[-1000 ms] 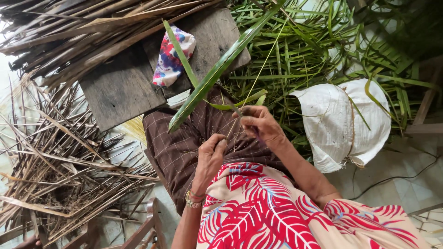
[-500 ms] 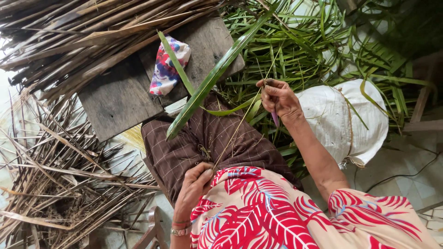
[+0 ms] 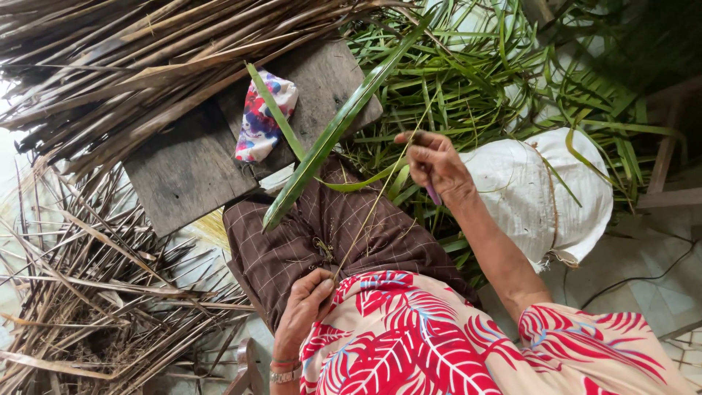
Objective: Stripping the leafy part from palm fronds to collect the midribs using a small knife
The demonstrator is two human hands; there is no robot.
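My left hand [image 3: 303, 307] rests on my lap and pinches the lower end of a thin pale leaf midrib [image 3: 373, 208]. The midrib runs taut up to my right hand [image 3: 431, 162], which is raised over the green leaves and grips its upper part. A small purple-handled knife [image 3: 434, 194] is also in that right hand, pointing down. A long green palm leaflet [image 3: 329, 139] lies slanted from my brown checked skirt [image 3: 292, 241] up across the board.
A weathered wooden board [image 3: 183, 168] lies ahead with a patterned cloth pouch [image 3: 259, 117] on it. Dry brown fronds [image 3: 88, 278] are heaped on the left, fresh green leaves [image 3: 497, 80] on the right. A white sack [image 3: 541, 190] and a dark cable [image 3: 643, 274] lie right.
My hands have drawn apart: the right went up and to the right along the midrib, the left dropped toward my lap. The midrib is now stretched between them.
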